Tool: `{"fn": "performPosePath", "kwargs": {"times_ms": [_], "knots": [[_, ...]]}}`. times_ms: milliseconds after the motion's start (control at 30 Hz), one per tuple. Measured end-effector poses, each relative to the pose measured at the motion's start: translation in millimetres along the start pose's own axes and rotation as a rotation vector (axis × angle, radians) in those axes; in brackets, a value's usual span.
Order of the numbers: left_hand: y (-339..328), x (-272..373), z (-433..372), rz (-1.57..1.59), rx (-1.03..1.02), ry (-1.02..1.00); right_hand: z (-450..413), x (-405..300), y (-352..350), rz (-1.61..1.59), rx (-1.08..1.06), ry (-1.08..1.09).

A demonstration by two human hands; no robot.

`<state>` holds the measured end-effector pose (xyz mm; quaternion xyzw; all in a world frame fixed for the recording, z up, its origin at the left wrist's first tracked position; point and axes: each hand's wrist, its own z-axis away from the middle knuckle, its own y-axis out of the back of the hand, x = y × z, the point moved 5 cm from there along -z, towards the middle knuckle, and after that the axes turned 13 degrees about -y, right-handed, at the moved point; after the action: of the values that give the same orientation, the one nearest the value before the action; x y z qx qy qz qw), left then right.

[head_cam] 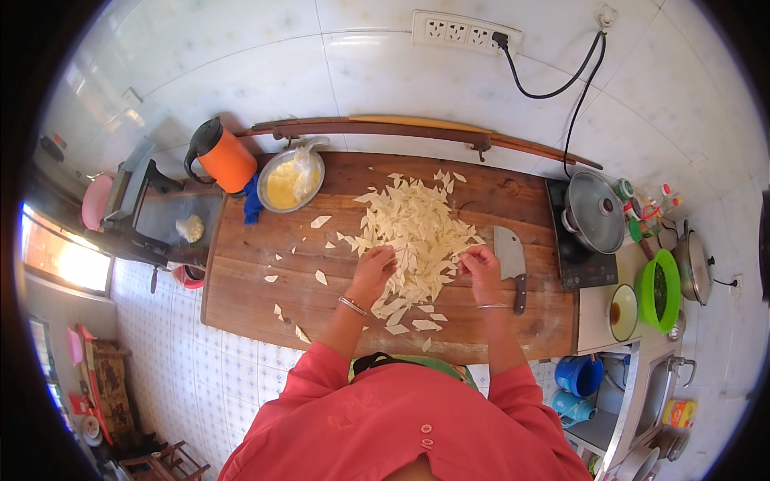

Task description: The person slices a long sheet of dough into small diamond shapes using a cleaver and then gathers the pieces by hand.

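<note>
A loose heap of diamond-cut dough pieces (415,231) lies on a large wooden board (258,252). My left hand (374,270) is at the heap's left edge, fingers curled in at the dough; whether a piece is between them is hard to see. On the opposite edge, my right hand (481,267) pinches a pale dough piece between thumb and fingers. Just beyond that hand, a cleaver (510,255) lies flat, its dark handle towards me. Single dough pieces are scattered left of the heap and along the near edge.
A metal bowl of yellow flour (280,189) stands at the back left beside an orange jug (227,157). To the left is a clamped dough-rolling machine (129,192). An induction cooker (580,267) with a lidded pan (595,210) and a green basin (643,294) are on the right.
</note>
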<state>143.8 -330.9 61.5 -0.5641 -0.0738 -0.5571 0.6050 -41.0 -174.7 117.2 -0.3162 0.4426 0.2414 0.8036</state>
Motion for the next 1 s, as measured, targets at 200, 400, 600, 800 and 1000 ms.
{"fn": "performPosePath", "kwargs": {"times_ms": [200, 400, 600, 800, 1000], "knots": [[21, 0, -1, -0.535, 0.155, -0.148, -34, 43, 46, 0.542, 0.139, 0.101], [43, -8, -2, -0.652, 0.094, -0.255, -59, 70, -4, 0.776, 0.170, 0.124], [40, -28, 7, -0.602, 0.019, -0.032, -71, 86, -28, 0.945, 0.163, 0.260], [56, -39, 11, -0.550, 0.054, -0.007, -36, 95, -34, 0.866, -0.286, -0.159], [39, -47, 4, -0.566, 0.053, -0.011, -68, 64, -19, 0.820, 0.084, 0.208]]}}
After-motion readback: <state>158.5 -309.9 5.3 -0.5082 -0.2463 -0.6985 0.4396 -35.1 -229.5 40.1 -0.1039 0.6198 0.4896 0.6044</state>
